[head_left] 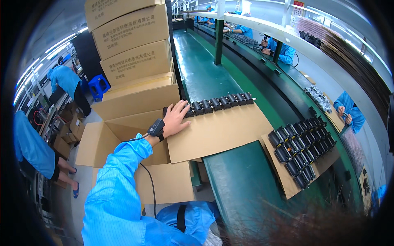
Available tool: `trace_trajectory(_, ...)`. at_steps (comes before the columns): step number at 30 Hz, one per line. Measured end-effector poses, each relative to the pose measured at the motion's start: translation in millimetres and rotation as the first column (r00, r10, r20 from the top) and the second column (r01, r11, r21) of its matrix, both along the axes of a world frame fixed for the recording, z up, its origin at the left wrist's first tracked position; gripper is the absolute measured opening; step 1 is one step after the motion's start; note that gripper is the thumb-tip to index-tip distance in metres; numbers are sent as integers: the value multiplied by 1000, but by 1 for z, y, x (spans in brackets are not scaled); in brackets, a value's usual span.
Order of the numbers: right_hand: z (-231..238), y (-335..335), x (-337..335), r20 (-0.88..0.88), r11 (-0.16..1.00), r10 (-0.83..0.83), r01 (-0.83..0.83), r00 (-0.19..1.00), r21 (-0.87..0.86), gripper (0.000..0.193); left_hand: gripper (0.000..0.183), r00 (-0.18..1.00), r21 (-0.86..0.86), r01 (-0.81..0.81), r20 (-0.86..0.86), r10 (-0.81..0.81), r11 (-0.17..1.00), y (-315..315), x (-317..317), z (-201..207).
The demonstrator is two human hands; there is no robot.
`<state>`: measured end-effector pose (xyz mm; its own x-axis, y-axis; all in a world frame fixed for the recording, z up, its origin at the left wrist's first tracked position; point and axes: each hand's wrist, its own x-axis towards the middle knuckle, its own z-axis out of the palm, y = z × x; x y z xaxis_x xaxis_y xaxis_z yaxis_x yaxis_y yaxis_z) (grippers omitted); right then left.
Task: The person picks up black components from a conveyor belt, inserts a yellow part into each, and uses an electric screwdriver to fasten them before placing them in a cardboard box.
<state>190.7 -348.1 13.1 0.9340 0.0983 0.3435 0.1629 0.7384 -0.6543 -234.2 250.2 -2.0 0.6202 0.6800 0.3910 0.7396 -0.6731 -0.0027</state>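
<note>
My left hand (pixel 176 119) reaches in from the lower left in a blue sleeve, a black box strapped at its wrist. Its fingers are stretched and slightly apart over the left end of a row of black cylindrical parts (pixel 215 105); the parts beneath them are partly hidden. That row lies along the far edge of a flat cardboard sheet (pixel 217 131). The sheet spans from the open carton (pixel 164 180) to the green table (pixel 242 176). My right hand is out of view.
More black cylindrical parts (pixel 303 143) stand in several rows on another cardboard piece (pixel 283 172) at right. Stacked cartons (pixel 133 45) rise behind the open one. A dark conveyor (pixel 283 88) runs past the table. Co-workers in blue sit beyond it; others (pixel 67 80) stand at left.
</note>
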Motion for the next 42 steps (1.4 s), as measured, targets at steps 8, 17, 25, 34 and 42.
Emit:
trace_trajectory(8,-2,-4,3,3,1000,-23,23,1000,-2,72,59,938,-135,346,80,-338,928,-44,75,10)
trace_trajectory(17,-5,-13,9,10,999,-47,47,999,6,71,38,322,-238,936,280,-904,259,-243,203,21)
trace_trajectory(25,-13,-39,6,24,996,-83,82,996,23,71,39,60,-166,986,400,-915,-8,-310,277,25)
trace_trajectory(34,-12,-67,-15,94,987,-151,145,984,66,70,51,478,-105,878,246,-843,467,-250,328,71)
trace_trajectory(42,-5,-64,-32,90,970,-230,221,969,97,67,17,461,21,886,52,-886,463,-249,373,43)
